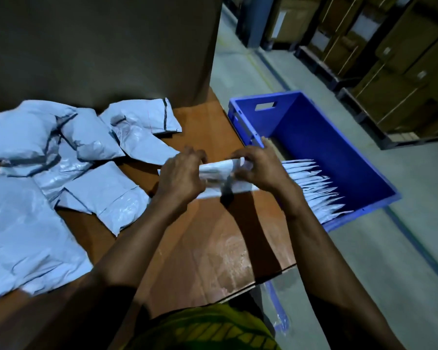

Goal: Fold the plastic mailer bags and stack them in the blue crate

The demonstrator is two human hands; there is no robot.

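Mailer bags (48, 152) lie loose at nine o'clock on the wooden table (213, 248). At centre we curl our left hand (180, 178) and right hand (259, 169) around one folded mailer bag (221, 170). At three o'clock the blue crate (326, 127) holds a row of folded bags (311, 184) on edge.

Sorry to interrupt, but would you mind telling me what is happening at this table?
A person is folding a mailer bag, gripping it with the left hand and right hand above the table. A row of folded bags already stands in the blue crate to the right. A pile of unfolded bags waits on the table's left side.
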